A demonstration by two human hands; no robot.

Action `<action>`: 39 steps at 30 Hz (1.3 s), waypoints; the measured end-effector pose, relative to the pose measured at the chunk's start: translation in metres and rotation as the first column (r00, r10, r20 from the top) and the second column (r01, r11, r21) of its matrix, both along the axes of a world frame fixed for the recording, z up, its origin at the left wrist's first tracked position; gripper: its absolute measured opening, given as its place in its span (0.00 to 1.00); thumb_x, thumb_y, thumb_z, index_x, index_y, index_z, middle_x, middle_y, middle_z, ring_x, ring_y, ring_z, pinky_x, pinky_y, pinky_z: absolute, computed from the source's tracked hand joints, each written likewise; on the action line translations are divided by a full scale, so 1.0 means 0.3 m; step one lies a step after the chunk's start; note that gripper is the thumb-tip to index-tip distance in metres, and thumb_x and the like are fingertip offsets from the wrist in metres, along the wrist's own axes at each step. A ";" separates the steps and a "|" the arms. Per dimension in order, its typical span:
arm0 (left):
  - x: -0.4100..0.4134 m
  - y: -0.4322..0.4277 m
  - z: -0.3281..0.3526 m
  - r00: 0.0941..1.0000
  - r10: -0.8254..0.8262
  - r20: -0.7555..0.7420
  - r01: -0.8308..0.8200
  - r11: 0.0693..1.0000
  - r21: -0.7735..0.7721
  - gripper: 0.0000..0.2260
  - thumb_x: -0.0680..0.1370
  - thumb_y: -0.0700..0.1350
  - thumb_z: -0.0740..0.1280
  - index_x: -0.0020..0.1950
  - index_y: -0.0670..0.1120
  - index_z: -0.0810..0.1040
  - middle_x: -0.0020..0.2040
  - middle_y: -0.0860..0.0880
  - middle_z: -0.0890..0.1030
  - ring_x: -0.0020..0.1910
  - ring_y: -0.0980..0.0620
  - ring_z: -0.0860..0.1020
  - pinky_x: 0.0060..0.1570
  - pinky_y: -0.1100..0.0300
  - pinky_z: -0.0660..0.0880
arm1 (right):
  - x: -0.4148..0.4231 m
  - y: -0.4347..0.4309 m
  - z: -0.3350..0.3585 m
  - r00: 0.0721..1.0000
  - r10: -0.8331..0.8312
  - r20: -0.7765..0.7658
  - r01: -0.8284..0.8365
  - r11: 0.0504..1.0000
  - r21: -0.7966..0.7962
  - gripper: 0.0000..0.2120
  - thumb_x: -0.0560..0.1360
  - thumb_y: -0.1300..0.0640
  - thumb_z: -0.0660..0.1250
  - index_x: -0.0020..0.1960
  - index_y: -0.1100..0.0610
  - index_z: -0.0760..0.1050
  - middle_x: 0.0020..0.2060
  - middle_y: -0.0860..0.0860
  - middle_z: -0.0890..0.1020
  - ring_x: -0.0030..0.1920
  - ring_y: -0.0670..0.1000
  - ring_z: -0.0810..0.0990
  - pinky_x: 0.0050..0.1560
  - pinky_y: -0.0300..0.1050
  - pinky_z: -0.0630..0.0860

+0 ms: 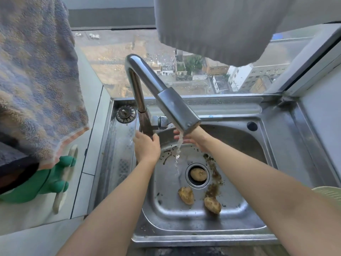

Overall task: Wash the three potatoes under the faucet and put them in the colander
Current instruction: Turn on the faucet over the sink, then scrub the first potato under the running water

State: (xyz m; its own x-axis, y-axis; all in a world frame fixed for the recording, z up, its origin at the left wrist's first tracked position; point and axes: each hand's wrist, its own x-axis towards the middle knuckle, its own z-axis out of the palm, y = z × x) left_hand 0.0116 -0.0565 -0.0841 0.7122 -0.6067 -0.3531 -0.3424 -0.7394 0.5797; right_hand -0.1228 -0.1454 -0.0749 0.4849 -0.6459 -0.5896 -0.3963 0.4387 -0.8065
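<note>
At the far left of the frame a blue-and-tan terry towel [36,71] hangs down, and below it a green rubber glove [46,180] lies on the pale counter [81,191]. Right of these, just left of centre, the left hand [146,147] is wrapped around the base of the tall chrome gooseneck faucet [147,84], fingers curled on the lower stem. At centre a thin stream of water [178,150] falls from the spout. The right hand [188,139] is partly hidden behind the spout head, its fingers spread open under the stream, grasping nothing. Below the hands, in the dirt-flecked stainless steel sink basin [166,215], lie three brown potatoes: one muddy potato [186,195] on the basin floor at lower centre, one paler potato [198,174] sitting in the round drain opening, and another muddy potato [212,205] just right of the first. At the right edge of the frame, only the rim of the pale green plastic colander [330,194] shows. Above the sink a window [203,74] looks down on buildings and bare ground, with a grey cloth [212,24] hanging across its top.
</note>
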 end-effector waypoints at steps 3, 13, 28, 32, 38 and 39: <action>-0.056 0.061 -0.098 0.983 -0.072 -0.172 0.104 0.977 0.186 0.24 0.80 0.47 0.60 0.72 0.35 0.65 0.70 0.35 0.71 0.67 0.36 0.71 0.61 0.51 0.69 | -0.118 0.044 -0.145 0.956 0.106 -0.275 -0.121 0.992 -0.040 0.17 0.82 0.51 0.57 0.61 0.62 0.75 0.50 0.57 0.81 0.45 0.53 0.80 0.51 0.50 0.78; -0.213 0.086 -0.332 0.763 0.080 -0.642 0.078 0.974 0.214 0.06 0.81 0.41 0.57 0.46 0.43 0.70 0.41 0.43 0.73 0.34 0.49 0.71 0.33 0.59 0.68 | -0.312 0.170 -0.549 0.506 0.495 -0.706 -0.661 0.748 0.050 0.31 0.79 0.55 0.62 0.79 0.51 0.55 0.75 0.61 0.61 0.72 0.63 0.64 0.70 0.53 0.66; -0.189 0.099 -0.346 0.671 0.175 -0.721 -0.101 0.984 0.144 0.14 0.82 0.46 0.57 0.62 0.44 0.77 0.52 0.48 0.76 0.50 0.49 0.74 0.54 0.56 0.71 | -0.218 0.174 -0.513 0.914 -0.053 -0.403 0.057 0.998 -0.001 0.19 0.79 0.47 0.56 0.63 0.57 0.70 0.59 0.59 0.76 0.55 0.57 0.75 0.55 0.50 0.75; -0.186 0.127 -0.298 0.632 0.185 -0.752 -0.167 0.981 0.101 0.20 0.82 0.57 0.55 0.65 0.46 0.75 0.59 0.48 0.76 0.56 0.47 0.75 0.60 0.50 0.70 | -0.137 0.161 -0.348 0.978 -0.148 -0.149 0.193 0.913 0.359 0.20 0.79 0.47 0.49 0.47 0.59 0.73 0.35 0.59 0.79 0.30 0.52 0.71 0.29 0.40 0.67; -0.220 0.129 -0.191 0.647 0.177 -0.741 -0.358 0.929 -0.091 0.17 0.81 0.58 0.59 0.55 0.45 0.77 0.50 0.44 0.80 0.45 0.48 0.79 0.54 0.48 0.77 | -0.030 0.207 -0.218 0.985 -0.052 -0.165 0.092 0.964 0.249 0.23 0.77 0.38 0.54 0.49 0.58 0.74 0.31 0.54 0.79 0.26 0.50 0.75 0.24 0.38 0.69; -0.218 0.123 -0.175 0.684 0.198 -0.702 -0.377 0.920 -0.107 0.16 0.80 0.59 0.59 0.51 0.47 0.77 0.49 0.45 0.80 0.47 0.47 0.80 0.56 0.47 0.78 | -0.020 0.214 -0.203 0.991 -0.062 -0.116 0.085 0.976 0.200 0.21 0.77 0.38 0.57 0.49 0.56 0.73 0.34 0.53 0.79 0.29 0.50 0.77 0.26 0.39 0.72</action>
State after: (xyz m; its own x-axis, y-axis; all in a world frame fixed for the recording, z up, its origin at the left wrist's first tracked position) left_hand -0.0540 -0.0196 -0.1366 0.4951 -0.5365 -0.6834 0.4063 -0.5524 0.7279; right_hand -0.1289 -0.0811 -0.1357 0.3669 -0.5378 -0.7591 -0.4366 0.6210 -0.6510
